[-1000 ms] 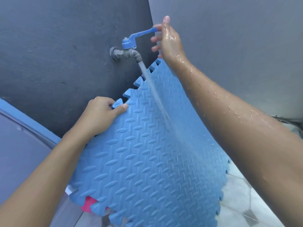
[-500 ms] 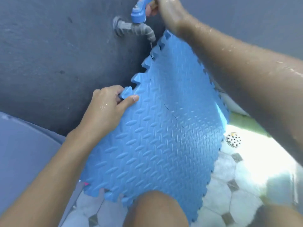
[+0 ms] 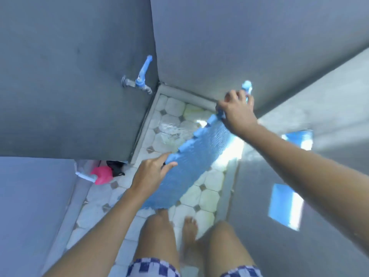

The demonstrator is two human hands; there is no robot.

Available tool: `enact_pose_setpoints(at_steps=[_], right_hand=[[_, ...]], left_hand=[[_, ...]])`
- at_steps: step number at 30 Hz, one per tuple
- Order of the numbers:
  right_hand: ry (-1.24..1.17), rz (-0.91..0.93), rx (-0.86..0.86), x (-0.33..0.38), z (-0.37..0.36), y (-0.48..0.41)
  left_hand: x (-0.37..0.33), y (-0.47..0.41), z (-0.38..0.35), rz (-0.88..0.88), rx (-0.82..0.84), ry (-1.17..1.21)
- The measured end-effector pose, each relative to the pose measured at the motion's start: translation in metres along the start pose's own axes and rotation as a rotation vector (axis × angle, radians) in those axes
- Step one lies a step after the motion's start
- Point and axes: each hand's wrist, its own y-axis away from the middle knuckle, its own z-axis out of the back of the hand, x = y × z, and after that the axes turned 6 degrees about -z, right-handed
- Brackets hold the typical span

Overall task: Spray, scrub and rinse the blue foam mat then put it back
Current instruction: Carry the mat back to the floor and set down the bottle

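Observation:
The blue foam mat (image 3: 191,164), with a studded face and jigsaw edges, hangs above the tiled floor, tilted from lower left to upper right. My left hand (image 3: 153,172) grips its near left edge. My right hand (image 3: 237,112) holds the far upper corner, up against the grey wall on the right. A bright sun patch falls across the mat's right side. The tap (image 3: 139,80) with its blue lever sits on the left wall, well away from the mat; no water runs from it.
Wet octagonal floor tiles (image 3: 209,196) lie below, between grey walls (image 3: 199,47) meeting at a corner. A pink object with a white handle (image 3: 99,174) and something black (image 3: 115,166) sit at the left wall's foot. My bare legs and foot (image 3: 189,226) stand underneath.
The water has stopped. My right hand left the tap lever and took the mat's far corner. The mat moved away from the tap, to the right, and I am standing higher.

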Motion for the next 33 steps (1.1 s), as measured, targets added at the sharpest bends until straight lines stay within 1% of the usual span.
enact_pose_setpoints(at_steps=[2, 4, 6, 8, 11, 13, 16, 19, 21, 24, 26, 29, 33], right_hand=[[-0.011, -0.001, -0.009, -0.021, 0.034, 0.046], [-0.041, 0.033, 0.051, -0.033, 0.065, 0.082], [-0.056, 0.129, 0.111, -0.034, 0.086, 0.105], [-0.031, 0.257, 0.167, -0.024, 0.104, 0.115], [0.065, 0.439, 0.279, 0.017, 0.122, 0.118], [0.125, 0.535, 0.300, 0.059, 0.129, 0.118], [0.166, 0.744, 0.286, 0.139, 0.139, 0.132], [0.084, 0.938, 0.247, 0.226, 0.148, 0.165], [0.024, 1.061, 0.242, 0.287, 0.154, 0.198], [0.006, 1.274, 0.183, 0.378, 0.163, 0.261], [0.012, 1.421, 0.191, 0.435, 0.166, 0.311], [0.113, 1.620, 0.205, 0.510, 0.160, 0.398], [0.326, 1.843, 0.192, 0.580, 0.129, 0.511]], left_hand=[[-0.031, 0.026, 0.016, 0.026, 0.037, 0.022], [-0.061, 0.054, 0.038, 0.022, 0.051, 0.028], [-0.082, 0.082, 0.062, 0.065, 0.061, 0.038], [-0.090, 0.115, 0.081, 0.109, 0.020, 0.018], [-0.087, 0.173, 0.106, 0.277, -0.062, 0.026], [-0.083, 0.220, 0.115, 0.393, -0.130, -0.002], [-0.080, 0.299, 0.121, 0.611, -0.240, -0.007], [-0.083, 0.387, 0.118, 0.819, -0.430, -0.004], [-0.096, 0.449, 0.114, 0.968, -0.540, 0.046], [-0.119, 0.536, 0.097, 1.154, -0.699, 0.096], [-0.134, 0.589, 0.079, 1.284, -0.809, 0.138], [-0.158, 0.655, 0.040, 1.491, -0.947, 0.235], [-0.190, 0.717, -0.017, 1.647, -1.116, 0.368]])
